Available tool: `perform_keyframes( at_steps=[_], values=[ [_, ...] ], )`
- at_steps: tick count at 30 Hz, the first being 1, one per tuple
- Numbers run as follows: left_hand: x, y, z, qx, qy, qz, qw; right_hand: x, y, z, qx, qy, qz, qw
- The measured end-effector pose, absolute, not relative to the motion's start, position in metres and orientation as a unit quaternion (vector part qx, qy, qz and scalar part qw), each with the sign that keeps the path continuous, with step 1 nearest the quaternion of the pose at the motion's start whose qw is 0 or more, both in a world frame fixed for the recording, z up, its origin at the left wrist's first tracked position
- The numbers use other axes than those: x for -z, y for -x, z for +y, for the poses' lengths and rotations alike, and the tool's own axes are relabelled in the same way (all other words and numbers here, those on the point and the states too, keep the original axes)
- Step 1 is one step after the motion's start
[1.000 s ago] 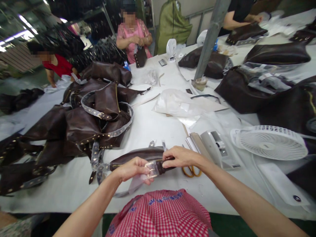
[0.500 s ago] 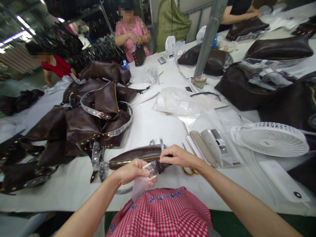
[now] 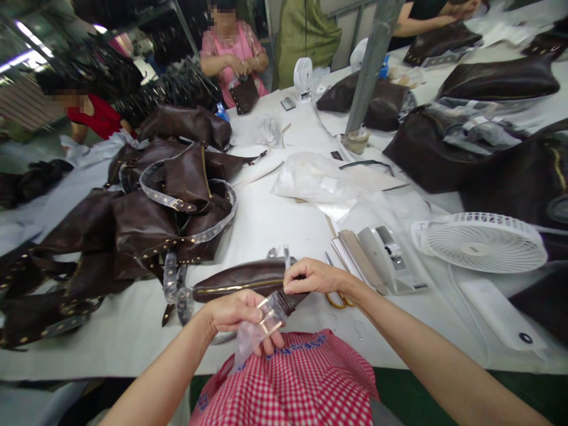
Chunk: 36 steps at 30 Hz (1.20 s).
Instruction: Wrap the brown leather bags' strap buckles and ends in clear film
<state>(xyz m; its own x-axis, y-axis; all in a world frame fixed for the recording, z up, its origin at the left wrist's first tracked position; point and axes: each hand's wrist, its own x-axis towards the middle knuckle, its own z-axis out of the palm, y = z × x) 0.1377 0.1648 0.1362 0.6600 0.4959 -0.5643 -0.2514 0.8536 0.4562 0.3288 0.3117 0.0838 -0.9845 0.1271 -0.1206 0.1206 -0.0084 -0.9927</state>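
Note:
A dark brown leather bag [image 3: 242, 278] with a brass zipper lies at the table's near edge, in front of me. Between thumb and fingers of my left hand [image 3: 235, 313] is a gold-coloured buckle [image 3: 269, 316], with clear plastic film [image 3: 248, 343] over it and trailing down towards the checked apron [image 3: 293, 384]. My right hand [image 3: 310, 276] is closed in a pinch on a dark leather strap [image 3: 288, 300] at the bag's right end. The strap runs towards the buckle, partly under the film. The right fingertips hide part of the strap.
Brown bags [image 3: 146, 225] are heaped on the left. Right of my hands are scissors [image 3: 339, 300], a tape dispenser [image 3: 390, 260], a white fan [image 3: 483, 242] and a white power bank [image 3: 501, 313]. A metal post [image 3: 373, 65] rises from the table. Co-workers stand across it.
The buckle in my left hand has turned, and more of its gold frame shows. My right hand keeps its pinch on the strap. The whole view has shifted slightly.

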Motion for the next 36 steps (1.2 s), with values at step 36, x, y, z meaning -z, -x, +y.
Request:
perform_keyframes(
  at_steps=[36],
  values=[
    [-0.126,-0.178,0.158,-0.342,-0.134,0.470,0.803,-0.108,-0.358,0.195,-0.213,0.354,-0.862,0.294]
  ],
)
